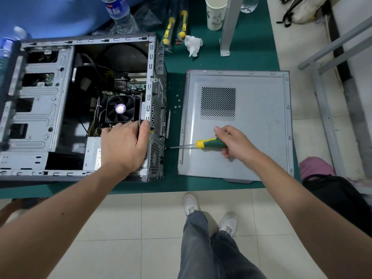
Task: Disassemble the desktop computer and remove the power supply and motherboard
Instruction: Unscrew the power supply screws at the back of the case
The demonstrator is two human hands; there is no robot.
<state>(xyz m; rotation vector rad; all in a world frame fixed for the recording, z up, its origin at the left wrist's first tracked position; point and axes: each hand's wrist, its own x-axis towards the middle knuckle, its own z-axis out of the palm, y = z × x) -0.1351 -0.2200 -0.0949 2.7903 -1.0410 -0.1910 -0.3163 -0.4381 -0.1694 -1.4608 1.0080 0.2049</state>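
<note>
An open desktop computer case lies on its side at the left of a green surface, its inside facing up at you. Inside it, a black cooling fan with a purple centre label sits over the motherboard, and the grey power supply fills the near corner, close to the case's rear panel. Your left hand rests over the power supply with its fingers curled round the case's rear edge, gripping it. Your right hand holds a screwdriver by its green and yellow handle, lying level, with its thin metal tip touching the rear panel beside the power supply. Beneath that hand the removed grey side panel lies flat on the surface, just right of the case, its square vent grille facing up. A few small screws lie between the case and the panel. Farther back are two more yellow-handled tools, a crumpled white tissue, a paper cup and a plastic water bottle. Below the surface you can see a tiled floor, your grey trousers and white shoes.
</note>
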